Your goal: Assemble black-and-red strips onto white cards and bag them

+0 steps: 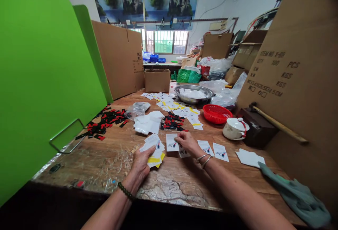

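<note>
Left hand (140, 165) grips a fanned stack of white cards (154, 150) just above the tabletop (174, 180). Right hand (186, 141) pinches a single printed card (172, 142) lying on the tabletop, beside two more cards (213, 150). Red-black pieces (172, 122) behind.
</note>
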Motion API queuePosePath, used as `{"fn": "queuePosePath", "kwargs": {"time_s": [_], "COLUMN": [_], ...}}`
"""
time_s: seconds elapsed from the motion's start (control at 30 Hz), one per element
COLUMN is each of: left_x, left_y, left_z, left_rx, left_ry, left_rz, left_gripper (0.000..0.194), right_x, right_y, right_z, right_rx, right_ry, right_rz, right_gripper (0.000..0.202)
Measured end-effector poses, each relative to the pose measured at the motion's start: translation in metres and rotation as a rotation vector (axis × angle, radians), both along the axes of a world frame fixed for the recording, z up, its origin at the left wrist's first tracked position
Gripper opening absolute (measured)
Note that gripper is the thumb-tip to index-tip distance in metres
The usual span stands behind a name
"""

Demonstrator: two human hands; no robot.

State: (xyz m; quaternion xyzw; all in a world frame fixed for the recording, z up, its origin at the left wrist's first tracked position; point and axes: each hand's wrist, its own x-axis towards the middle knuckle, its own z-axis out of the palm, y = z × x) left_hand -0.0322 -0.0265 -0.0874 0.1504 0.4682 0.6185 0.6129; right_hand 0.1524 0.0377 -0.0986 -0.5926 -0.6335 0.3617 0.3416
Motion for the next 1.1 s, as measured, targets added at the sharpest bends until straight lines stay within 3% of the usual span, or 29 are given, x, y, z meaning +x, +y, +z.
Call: {"fn": "queuePosePath", "kwargs": {"time_s": [0.17,0.27,0.4,0.57,0.7,0.93,1.03,1.1], "left_x": [-0.009,-0.012,-0.011,-0.005,-0.004,-0.006,-0.007,-0.009], "left_y": [-0.007,-0.011,-0.016,-0.016,-0.015,-0.013,-0.012,-0.012], "left_z": [0.001,0.000,-0.002,0.001,0.003,0.000,-0.002,-0.003], "left_rx": [-0.032,-0.029,-0.022,-0.029,-0.030,-0.013,-0.012,-0.025], "left_ry": [0.035,0.024,-0.001,-0.021,-0.015,-0.003,0.008,0.018], "left_rz": [0.017,-0.030,-0.074,-0.093,-0.073,-0.069,-0.083,-0.096], "left_gripper": [0.035,0.032,0.034,0.033,0.033,0.033,0.035,0.037], "right_x": [-0.015,-0.006,0.016,0.018,0.000,-0.029,-0.021,-0.007], "right_y": [-0.018,-0.039,-0.062,-0.069,-0.069,-0.073,-0.070,-0.066], "right_z": [-0.009,-0.013,-0.020,-0.024,-0.022,-0.022,-0.018,-0.019], "right_rx": [0.151,0.318,0.436,0.425,0.461,0.496,0.476,0.457], "right_ry": [-0.264,-0.501,-0.627,-0.713,-0.683,-0.619,-0.609,-0.662], "right_rz": [-0.058,-0.049,0.063,0.078,0.058,0.190,0.147,0.028], "right_gripper": [0.004,0.011,0.024,0.033,0.033,0.029,0.031,0.034]}}
